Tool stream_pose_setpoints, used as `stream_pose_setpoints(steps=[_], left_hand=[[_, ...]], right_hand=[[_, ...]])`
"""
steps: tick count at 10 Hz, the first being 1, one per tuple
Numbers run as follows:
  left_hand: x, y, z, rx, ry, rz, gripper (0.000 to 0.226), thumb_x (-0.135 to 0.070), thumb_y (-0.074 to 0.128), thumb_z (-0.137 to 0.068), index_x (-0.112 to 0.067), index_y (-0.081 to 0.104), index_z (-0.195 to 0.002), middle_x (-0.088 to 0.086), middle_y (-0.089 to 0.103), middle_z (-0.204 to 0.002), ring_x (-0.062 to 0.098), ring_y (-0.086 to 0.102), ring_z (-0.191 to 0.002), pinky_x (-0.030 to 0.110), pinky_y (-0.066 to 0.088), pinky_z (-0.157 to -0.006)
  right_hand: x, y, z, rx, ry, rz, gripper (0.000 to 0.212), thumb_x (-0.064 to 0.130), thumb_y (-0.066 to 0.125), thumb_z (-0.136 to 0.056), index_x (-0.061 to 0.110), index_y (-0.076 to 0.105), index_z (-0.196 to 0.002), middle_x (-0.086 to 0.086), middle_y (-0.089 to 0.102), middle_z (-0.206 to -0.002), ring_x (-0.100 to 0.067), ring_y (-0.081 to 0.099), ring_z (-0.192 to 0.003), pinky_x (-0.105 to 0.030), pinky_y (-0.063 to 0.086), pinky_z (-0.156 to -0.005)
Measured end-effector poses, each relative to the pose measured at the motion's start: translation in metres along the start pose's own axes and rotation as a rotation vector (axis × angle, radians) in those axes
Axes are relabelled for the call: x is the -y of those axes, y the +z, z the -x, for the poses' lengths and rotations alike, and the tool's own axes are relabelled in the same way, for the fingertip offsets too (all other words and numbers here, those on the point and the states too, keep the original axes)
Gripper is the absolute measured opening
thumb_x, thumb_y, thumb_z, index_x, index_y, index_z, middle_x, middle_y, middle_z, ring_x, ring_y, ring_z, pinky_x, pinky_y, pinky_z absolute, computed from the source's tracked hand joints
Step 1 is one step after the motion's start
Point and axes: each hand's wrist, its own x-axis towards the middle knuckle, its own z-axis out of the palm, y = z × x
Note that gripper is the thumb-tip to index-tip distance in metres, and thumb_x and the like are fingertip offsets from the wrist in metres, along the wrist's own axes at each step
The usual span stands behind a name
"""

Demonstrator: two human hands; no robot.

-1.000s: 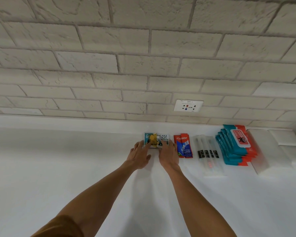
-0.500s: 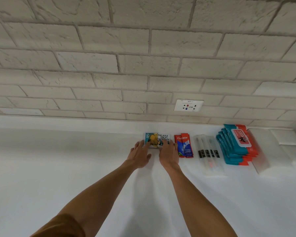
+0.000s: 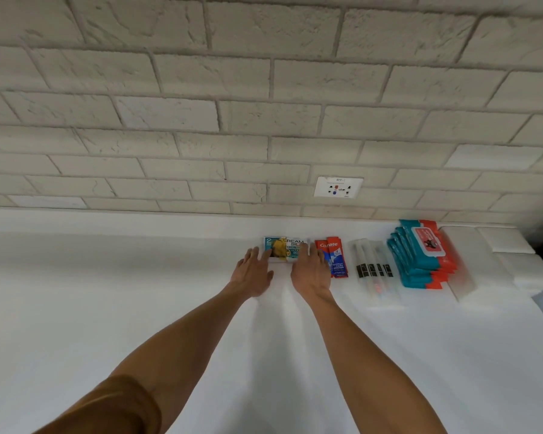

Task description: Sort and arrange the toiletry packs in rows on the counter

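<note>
Four groups of toiletry packs lay in one row along the back of the white counter (image 3: 107, 302), near the foot of the pale brick wall (image 3: 201, 120). Farthest left sat the Cream Silk packs (image 3: 287, 247), teal with a yellow picture, a "2" in the left corner and "CREAM SILK" in dark letters. How many were stacked I could not tell. Just beside them on the right lay the Colgate packs (image 3: 332, 255), red on top with the white brand name and blue below, the small print too fine to read. Next came the clear sleeves (image 3: 373, 270), several side by side, each with a small black label. Something long and pale lay inside them, too blurred to name. Last, the wipes packs (image 3: 419, 261) lay fanned one over another, teal and orange. The top one bore a red flap edged in white with a dark figure, and its writing was unreadable.

The left hand (image 3: 254, 272) lay flat on the counter, fingers straight and slightly spread, their tips touching the left edge of the Cream Silk packs. The right hand (image 3: 311, 270) lay flat too, fingers straight and close together over the right edge of those packs, just beside the Colgate packs. Neither hand gripped anything.

A white socket (image 3: 338, 187) on the wall carried the marking "BPP-1". White blocks (image 3: 499, 255) stood at the right end, near the wipes packs. A brown sleeve (image 3: 116, 405) covered the left upper arm.
</note>
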Motion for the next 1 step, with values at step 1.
stream_pose_setpoints(steps=[1], left_hand=[[-0.0025,-0.0099,0.0118,-0.010,0.037,-0.011,0.069,-0.039,0.047,-0.106,-0.017,0.015,-0.164,0.017,0.012,-0.171,0.034,0.009,-0.159,0.047,0.022,-0.127]], right_hand=[[-0.0033,-0.0141,0.0118,-0.057,0.004,0.003,0.064,0.027,0.052,-0.108,0.010,0.027,-0.164,-0.019,0.030,-0.169,-0.038,0.028,-0.157,-0.050,0.033,-0.126]])
